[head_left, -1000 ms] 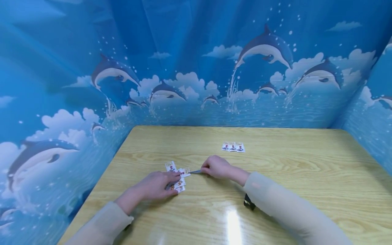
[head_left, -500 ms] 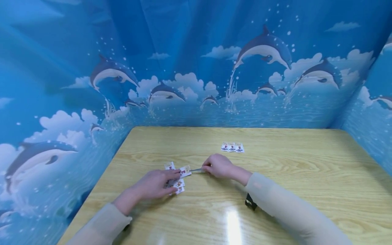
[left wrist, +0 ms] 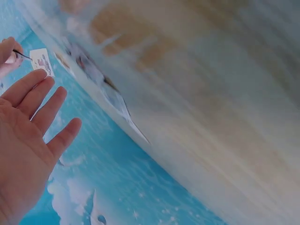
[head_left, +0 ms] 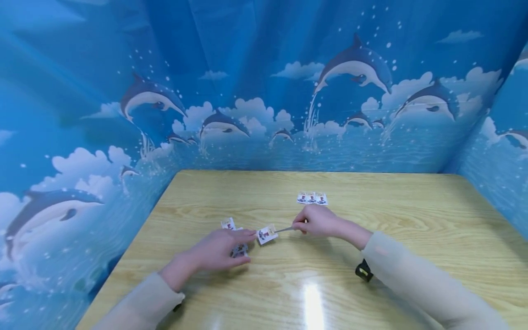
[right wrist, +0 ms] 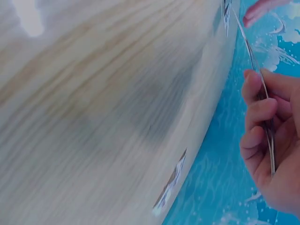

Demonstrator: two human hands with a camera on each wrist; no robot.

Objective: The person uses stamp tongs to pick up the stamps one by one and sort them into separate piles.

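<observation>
My right hand [head_left: 315, 220] holds a pair of metal tweezers [right wrist: 251, 54], its fingers curled round them in the right wrist view. The tweezer tips meet the edge of a small white card [head_left: 266, 234] printed with a red and blue figure. In the left wrist view this card [left wrist: 42, 62] hangs at the tips, tilted. My left hand [head_left: 220, 247] is spread over a loose group of similar cards [head_left: 240, 250], partly covering them. Its fingers are straight, and the index fingertip is right at the left edge of the tweezed card.
Three matching cards [head_left: 312, 198] lie side by side in a row farther back on the wood-grain table [head_left: 392, 215]. A dolphin-print curtain [head_left: 247, 68] rises behind the table and along its sides. A small black device [head_left: 364, 271] shows under the right sleeve.
My right hand has moved right with the tweezers, drawing one card out of the group and away from the others. My left hand has shifted slightly right. The row of three stays put.
</observation>
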